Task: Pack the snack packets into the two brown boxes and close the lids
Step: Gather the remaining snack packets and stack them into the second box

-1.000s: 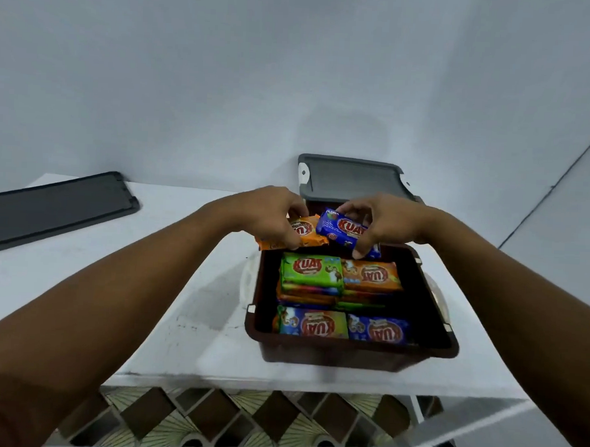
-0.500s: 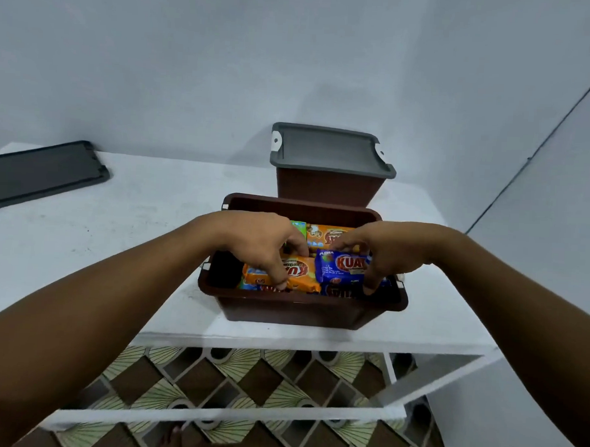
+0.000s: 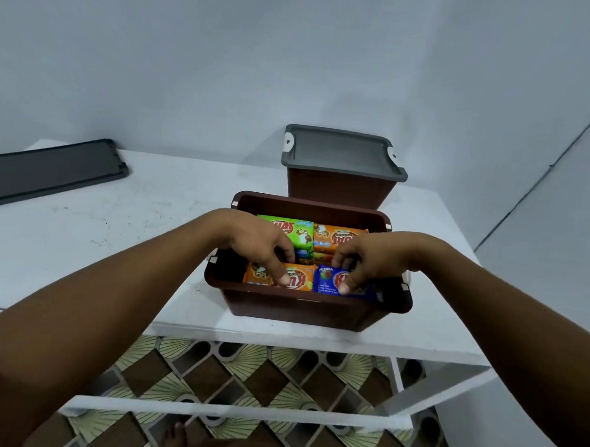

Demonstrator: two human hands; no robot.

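On the table [image 3: 118,222], the open box [image 3: 303,308] is filling — left hand [image 3: 255,245] pinching an orange packet [image 3: 277,278], right hand [image 3: 369,260] pinching a blue packet [image 3: 331,282], both seating in the near row. Next: releasing, then fetching the loose lid [image 3: 52,170].

Open box [image 3: 303,311] sits at the near edge of the tabletop [image 3: 118,222], right of centre. Closed box [image 3: 340,188] stands directly behind it, close, possibly touching. Lid [image 3: 342,151] on top of the closed box. Spare lid [image 3: 49,170] lies flat at far left of the tabletop, well apart from both boxes.

Inside the open box: two packets in the back row [image 3: 295,230] [image 3: 337,237], two in the front row [image 3: 277,276] [image 3: 328,284], more beneath. Left hand [image 3: 255,242] on the front-left packet, right hand [image 3: 369,260] on the front-right one.
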